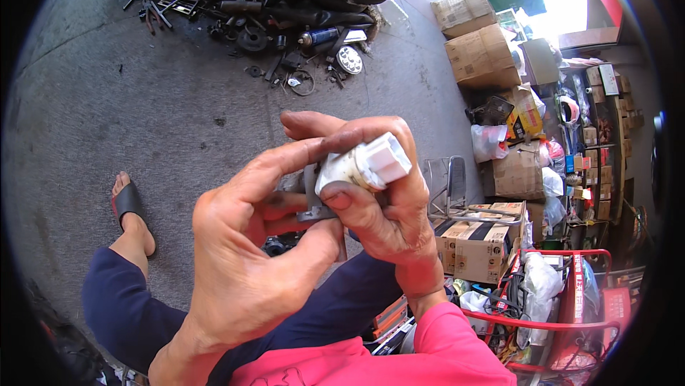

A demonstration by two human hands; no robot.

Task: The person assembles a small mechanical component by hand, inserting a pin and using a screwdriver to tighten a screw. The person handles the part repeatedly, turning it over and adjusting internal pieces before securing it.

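In front of my chest, both hands are closed around a small white plastic part with a squared, hollow socket end (pixel 367 163). Dark smudges mark its rounded body, and a yellowish band runs around it near the socket. My right hand (pixel 392 225) pinches the body, with the thumb laid across it and the fingers curled behind. My left hand (pixel 246 243) grips a grey piece (pixel 312 197) at the left side of the white part, thumb underneath and index finger over the top. Whether the grey piece is joined to the white part is hidden by my fingers.
Tools and dark, greasy parts (pixel 250 11) lie heaped on the grey floor ahead. Cardboard boxes (pixel 481 54) and bags stand along the right. A red metal rack (pixel 549 325) full of packages is close on my right. My sandalled foot (pixel 132 207) rests at left.
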